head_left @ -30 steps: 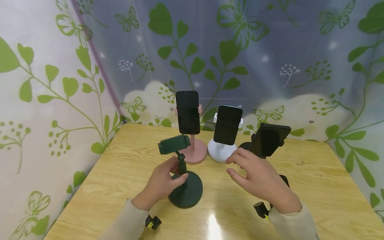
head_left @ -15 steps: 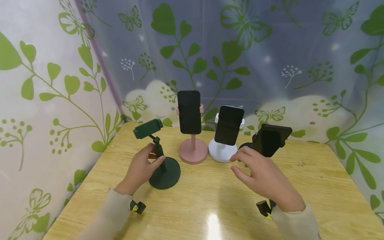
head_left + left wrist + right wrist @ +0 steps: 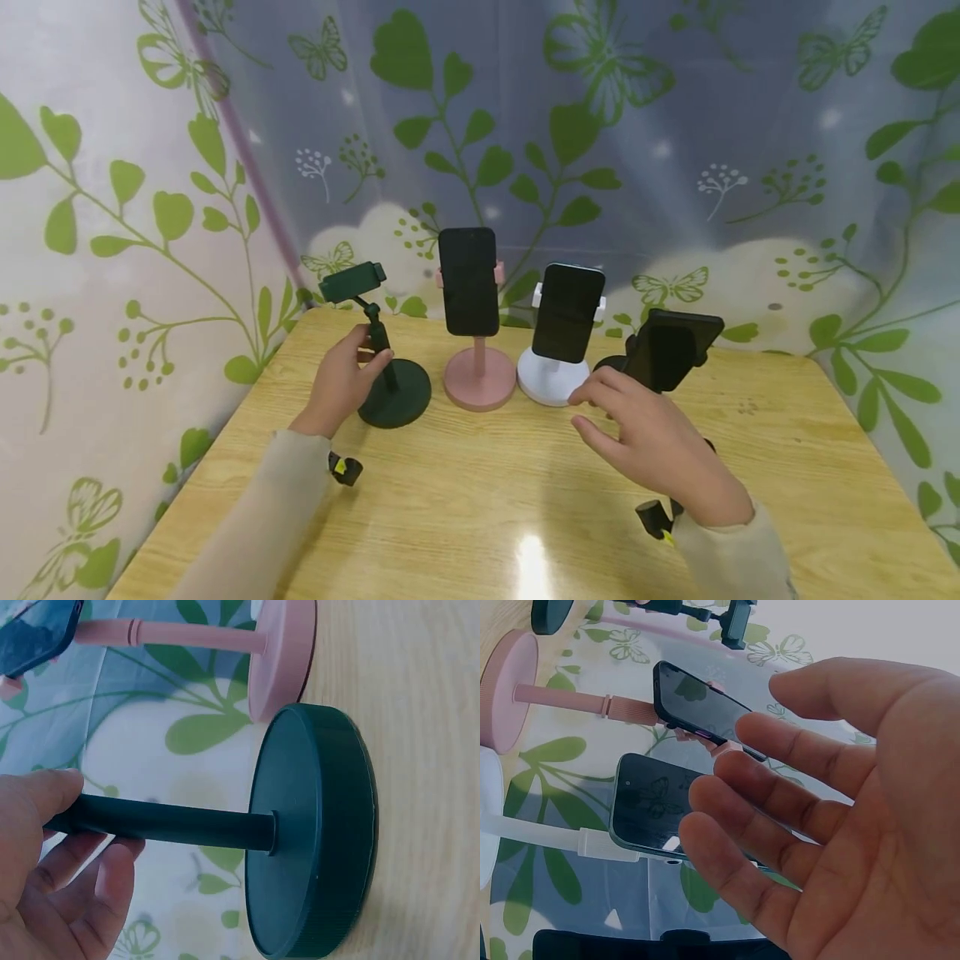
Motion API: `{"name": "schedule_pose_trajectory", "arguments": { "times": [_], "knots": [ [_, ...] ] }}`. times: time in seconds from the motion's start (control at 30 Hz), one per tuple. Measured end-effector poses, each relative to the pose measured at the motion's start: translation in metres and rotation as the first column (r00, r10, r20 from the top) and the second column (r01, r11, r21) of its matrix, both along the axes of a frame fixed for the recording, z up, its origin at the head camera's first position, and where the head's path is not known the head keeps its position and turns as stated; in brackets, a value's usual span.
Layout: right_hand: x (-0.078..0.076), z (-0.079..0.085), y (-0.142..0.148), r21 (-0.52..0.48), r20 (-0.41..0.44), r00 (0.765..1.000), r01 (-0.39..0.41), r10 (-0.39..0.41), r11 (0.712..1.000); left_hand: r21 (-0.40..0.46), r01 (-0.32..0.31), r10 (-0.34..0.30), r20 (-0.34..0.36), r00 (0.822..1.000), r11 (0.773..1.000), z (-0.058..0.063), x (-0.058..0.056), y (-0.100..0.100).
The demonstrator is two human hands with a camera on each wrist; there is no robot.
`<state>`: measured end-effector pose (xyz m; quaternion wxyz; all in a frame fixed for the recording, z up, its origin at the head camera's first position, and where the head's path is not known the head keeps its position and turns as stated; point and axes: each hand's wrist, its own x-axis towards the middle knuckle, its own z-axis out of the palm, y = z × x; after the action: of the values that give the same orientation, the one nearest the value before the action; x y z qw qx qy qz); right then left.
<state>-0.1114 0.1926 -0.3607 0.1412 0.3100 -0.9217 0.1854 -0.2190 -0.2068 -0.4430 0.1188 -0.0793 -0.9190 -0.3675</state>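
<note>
My left hand (image 3: 341, 379) grips the post of a dark green phone stand (image 3: 396, 393) at the left of the row, with thumb and fingers round the post. The stand is upright and its clamp holds no phone. In the left wrist view its round base (image 3: 300, 825) appears to rest on the wooden table. My right hand (image 3: 651, 433) hovers in front of the white phone stand (image 3: 555, 385) and the black one, fingers loosely spread. The right wrist view shows nothing in the right palm (image 3: 877, 847).
A pink phone stand (image 3: 480, 382) bearing a black phone (image 3: 469, 282) stands right of the green one. The white stand bears another phone (image 3: 568, 313). A black stand (image 3: 611, 363) with a tilted black phone (image 3: 673, 348) is farther right. Patterned curtains hang behind the table (image 3: 450, 517).
My left hand has moved the green phone stand leftward and back, from in front of the pink stand to its left side. My right hand stays nearly still.
</note>
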Motion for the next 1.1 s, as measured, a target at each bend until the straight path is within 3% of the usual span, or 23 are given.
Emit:
{"name": "schedule_pose_trajectory", "arguments": {
  "times": [0.27, 0.53, 0.67, 1.1],
  "knots": [
    [0.001, 0.002, -0.003, 0.005, 0.015, 1.000, 0.005, -0.005, 1.000, 0.009, -0.040, 0.039, 0.061, 0.997, 0.999, 0.003, -0.013, -0.007],
    [0.002, 0.001, -0.004, -0.003, -0.009, 1.000, -0.015, 0.015, 1.000, 0.064, -0.068, 0.065, 0.047, 0.997, 0.996, 0.002, -0.027, -0.012],
    [0.002, 0.002, -0.003, -0.007, -0.019, 1.000, -0.019, 0.019, 1.000, 0.102, -0.085, 0.081, 0.041, 0.996, 0.991, -0.002, -0.027, -0.010],
    [0.004, 0.004, 0.000, -0.002, -0.017, 1.000, -0.016, 0.016, 1.000, 0.081, -0.138, 0.133, 0.065, 0.989, 0.987, -0.001, -0.015, 0.005]
  ]
}}
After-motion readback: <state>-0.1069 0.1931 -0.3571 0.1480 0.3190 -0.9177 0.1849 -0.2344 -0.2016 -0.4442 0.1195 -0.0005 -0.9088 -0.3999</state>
